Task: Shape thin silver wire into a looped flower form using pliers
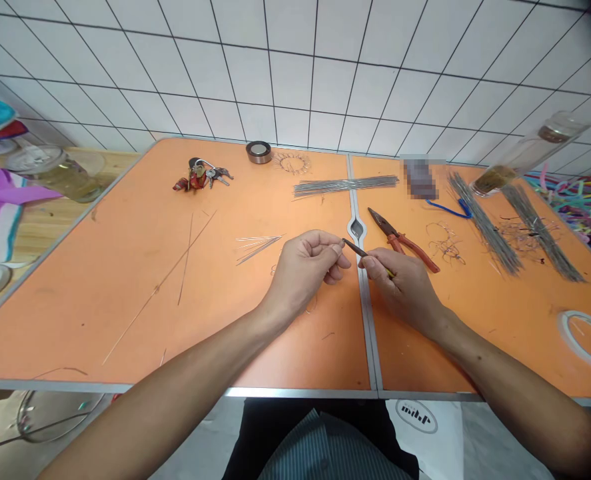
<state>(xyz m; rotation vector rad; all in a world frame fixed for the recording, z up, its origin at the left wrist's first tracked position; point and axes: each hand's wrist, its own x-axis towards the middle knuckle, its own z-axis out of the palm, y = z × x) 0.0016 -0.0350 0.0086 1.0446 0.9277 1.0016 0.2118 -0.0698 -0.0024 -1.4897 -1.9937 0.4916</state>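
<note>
Over the middle of the orange table, my left hand (pixel 312 260) has thumb and forefinger pinched together. What lies in the pinch is too small to make out. My right hand (pixel 400 283) is closed round a slim dark-tipped tool (pixel 355 249) with a bit of yellow on its handle; its tip touches or nearly touches my left fingertips. Just beyond my right hand lie pliers with red handles (pixel 393 235). Several short thin wires (pixel 260 248) rest left of my left hand, and a bundle of straight wires (pixel 345 186) lies farther back.
Two more wire bundles (pixel 485 223) (pixel 542 230) and tangled wire (pixel 445 243) lie to the right. Near the back are keys (pixel 210 175), a tape roll (pixel 259 153) and a tilted glass bottle (pixel 525 153). A metal-edged seam (pixel 368 327) divides the orange table (pixel 285 347).
</note>
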